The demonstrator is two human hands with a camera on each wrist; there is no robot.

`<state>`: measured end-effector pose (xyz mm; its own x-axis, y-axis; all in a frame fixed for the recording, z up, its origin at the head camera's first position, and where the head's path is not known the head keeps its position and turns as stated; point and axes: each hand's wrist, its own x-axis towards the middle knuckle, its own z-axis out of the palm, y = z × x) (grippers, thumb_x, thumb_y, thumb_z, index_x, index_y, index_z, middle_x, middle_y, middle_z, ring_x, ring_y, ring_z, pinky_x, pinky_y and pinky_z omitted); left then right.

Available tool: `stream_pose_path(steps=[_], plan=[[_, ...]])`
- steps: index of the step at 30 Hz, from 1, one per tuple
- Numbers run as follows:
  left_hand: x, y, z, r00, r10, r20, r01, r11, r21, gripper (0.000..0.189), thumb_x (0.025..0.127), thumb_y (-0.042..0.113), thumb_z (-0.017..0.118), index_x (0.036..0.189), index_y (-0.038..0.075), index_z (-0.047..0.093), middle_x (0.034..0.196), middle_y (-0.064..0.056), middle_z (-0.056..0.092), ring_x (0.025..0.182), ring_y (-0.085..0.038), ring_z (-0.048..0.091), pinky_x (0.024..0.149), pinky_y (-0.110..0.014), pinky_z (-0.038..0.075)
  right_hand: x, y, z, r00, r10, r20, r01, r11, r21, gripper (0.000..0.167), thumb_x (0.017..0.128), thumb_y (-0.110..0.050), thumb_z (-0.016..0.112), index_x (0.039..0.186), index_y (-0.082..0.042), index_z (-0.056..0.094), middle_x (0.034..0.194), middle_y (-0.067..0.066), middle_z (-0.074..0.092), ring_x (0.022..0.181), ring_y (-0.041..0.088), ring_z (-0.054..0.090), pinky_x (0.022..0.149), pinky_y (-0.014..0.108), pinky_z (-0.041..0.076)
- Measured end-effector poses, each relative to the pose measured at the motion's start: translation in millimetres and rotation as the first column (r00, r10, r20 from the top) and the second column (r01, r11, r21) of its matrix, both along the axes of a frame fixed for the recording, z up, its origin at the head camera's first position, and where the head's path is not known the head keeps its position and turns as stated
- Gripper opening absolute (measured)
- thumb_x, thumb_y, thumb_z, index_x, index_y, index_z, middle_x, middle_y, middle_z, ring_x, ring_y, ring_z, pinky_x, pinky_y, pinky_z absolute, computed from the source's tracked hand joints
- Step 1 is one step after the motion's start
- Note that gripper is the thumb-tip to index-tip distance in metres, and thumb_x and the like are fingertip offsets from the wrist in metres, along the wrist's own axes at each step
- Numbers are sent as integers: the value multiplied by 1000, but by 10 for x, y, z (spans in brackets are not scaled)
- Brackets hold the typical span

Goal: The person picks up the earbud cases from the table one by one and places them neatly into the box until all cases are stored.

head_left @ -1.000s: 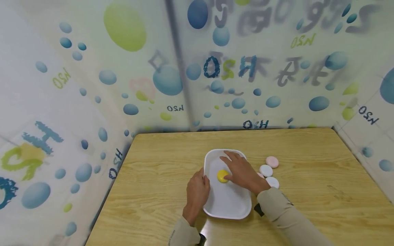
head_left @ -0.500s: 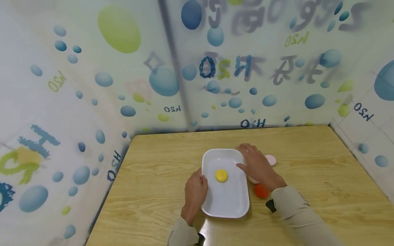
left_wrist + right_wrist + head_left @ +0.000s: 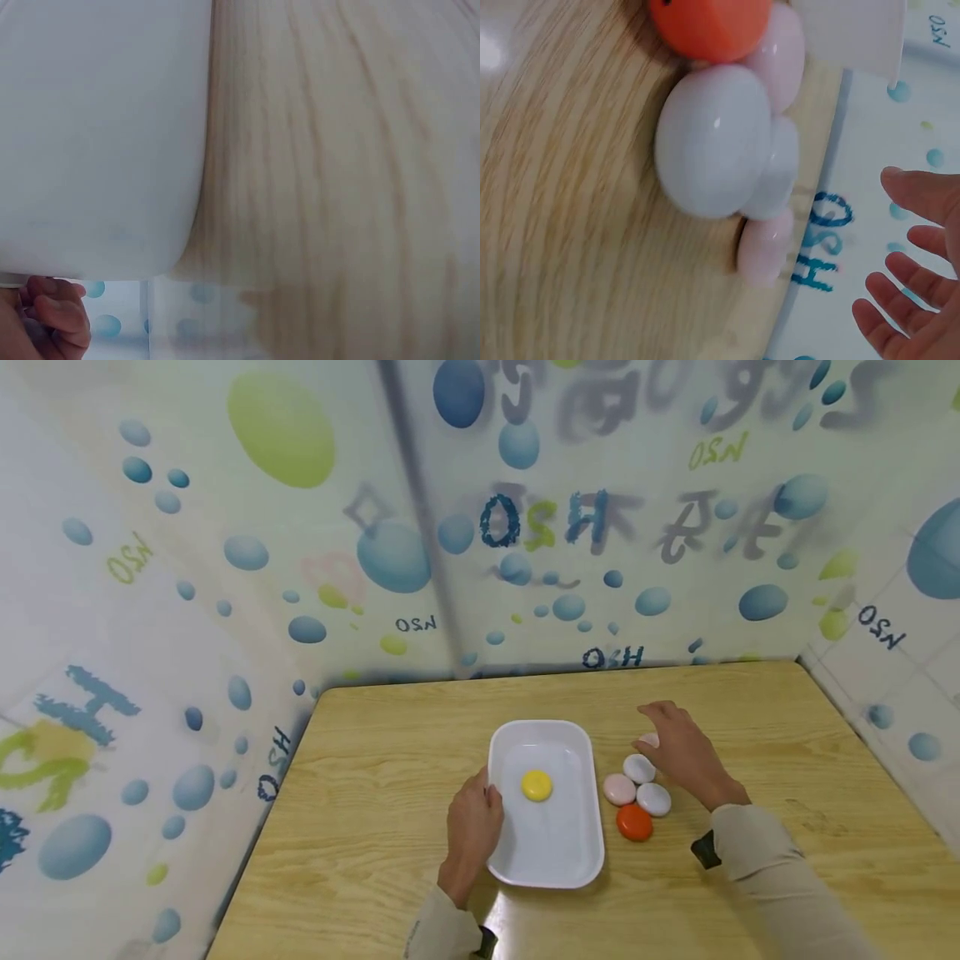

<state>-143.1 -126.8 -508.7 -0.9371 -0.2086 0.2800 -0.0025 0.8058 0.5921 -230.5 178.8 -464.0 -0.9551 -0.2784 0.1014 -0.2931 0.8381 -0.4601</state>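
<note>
A white rectangular tray [image 3: 551, 860] with rounded corners lies on the table, holding one smooth, round yellow piece [image 3: 536, 785]. My left hand [image 3: 474, 818] grips the tray's left rim; its curled fingers [image 3: 64, 319] show at the rim in the left wrist view. To the right of the tray sits a cluster of similar rounded pieces: a red one [image 3: 634, 822], a pink one [image 3: 619, 789] and two white ones, the nearer one [image 3: 653, 799] largest in the right wrist view. My right hand [image 3: 684, 756], fingers spread and holding nothing, hovers by another pink piece [image 3: 765, 251], partly hidden in the head view.
The pale wooden table [image 3: 390, 752] extends around the tray on all sides. A wall covering [image 3: 525, 635] printed with blue and green bubbles stands right behind the table's far edge. The red piece has a small dark spot in the right wrist view.
My right hand has moved rightward from above the yellow piece, over the tray's right rim, to the far end of the cluster. The yellow piece stays in the tray. My left hand keeps its grip.
</note>
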Motion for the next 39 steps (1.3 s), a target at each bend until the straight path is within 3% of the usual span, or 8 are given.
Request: stream_pose_path(steps=[21,31,39], plan=[[-3,-27,-16,1000,-4,-7,4,1000,-2,27,90,6,59,115,3,68,83,-12,66,77,-33,66,65,-46,50,-130,242,-244,984,14,175,-19,999,26,64,88,-15,71,141,9,44,140,36,40,124,54,42,99,65,39],[-4,-25,-3,1000,-2,0,2,1000,9,29,91,7,59,118,3,68,83,-11,66,74,-28,64,62,-43,50,-196,278,-302,979,94,183,-96,995,-1,59,91,-9,67,141,10,43,142,36,42,128,53,42,104,63,35],[-15,-22,-28,1000,-14,1,14,1000,8,31,91,8,60,120,4,67,83,-10,66,73,-28,65,61,-42,50,-221,285,-406,981,137,138,-142,989,27,55,88,-6,68,136,13,49,135,35,51,125,54,46,103,63,36]])
